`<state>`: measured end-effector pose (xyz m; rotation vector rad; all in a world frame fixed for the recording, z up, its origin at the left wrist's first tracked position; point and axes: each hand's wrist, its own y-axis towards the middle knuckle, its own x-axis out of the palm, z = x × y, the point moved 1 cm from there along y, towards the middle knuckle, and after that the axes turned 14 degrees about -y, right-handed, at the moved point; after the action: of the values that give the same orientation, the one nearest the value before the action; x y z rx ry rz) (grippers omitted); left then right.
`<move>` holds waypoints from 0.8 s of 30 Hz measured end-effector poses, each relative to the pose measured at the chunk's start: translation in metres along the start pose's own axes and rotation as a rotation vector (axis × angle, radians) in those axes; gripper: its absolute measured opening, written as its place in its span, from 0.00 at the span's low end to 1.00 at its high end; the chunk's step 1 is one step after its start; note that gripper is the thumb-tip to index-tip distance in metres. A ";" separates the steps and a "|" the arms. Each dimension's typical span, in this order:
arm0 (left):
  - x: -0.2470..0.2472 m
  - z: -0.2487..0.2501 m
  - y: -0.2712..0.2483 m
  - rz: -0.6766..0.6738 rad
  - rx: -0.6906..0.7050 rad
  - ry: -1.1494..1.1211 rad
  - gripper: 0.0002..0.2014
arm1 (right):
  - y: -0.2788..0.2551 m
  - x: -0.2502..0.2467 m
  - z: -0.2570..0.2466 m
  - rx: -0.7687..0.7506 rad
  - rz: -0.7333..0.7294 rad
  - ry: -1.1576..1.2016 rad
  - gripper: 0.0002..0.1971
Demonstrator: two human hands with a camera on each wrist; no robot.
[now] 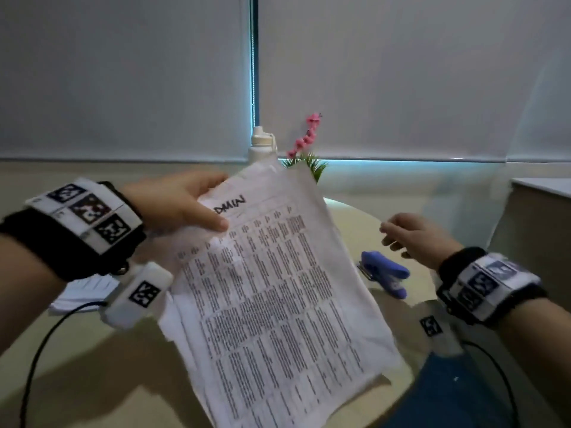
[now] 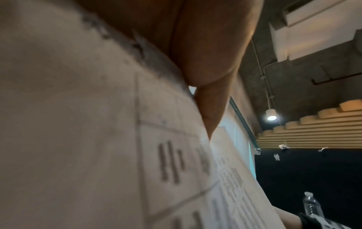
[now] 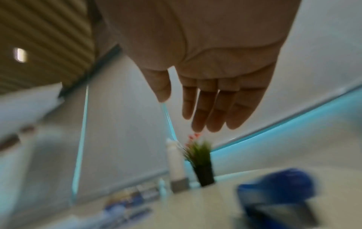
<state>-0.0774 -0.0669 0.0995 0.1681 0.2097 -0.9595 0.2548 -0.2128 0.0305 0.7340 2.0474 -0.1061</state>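
I hold the stack of printed papers (image 1: 272, 288) tilted above the table (image 1: 352, 217) in the middle of the frame. My left hand (image 1: 182, 208) pinches its upper left corner so the sheets hang as one. My right hand (image 1: 411, 236), fingers loose and empty, hovers at the right just above the blue stapler (image 1: 386, 270), likely to pick it up and fasten that corner.

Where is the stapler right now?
Head view: the stapler lies on the table, right of the held papers and close to the open right hand.
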 end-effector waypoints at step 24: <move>0.037 0.005 0.004 0.109 0.244 0.103 0.18 | -0.074 -0.026 -0.074 -0.608 0.238 -0.173 0.24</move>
<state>-0.0528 -0.0948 0.0952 0.4499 0.1757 -0.8668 0.1707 -0.2593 0.0780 0.5489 1.6784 0.5473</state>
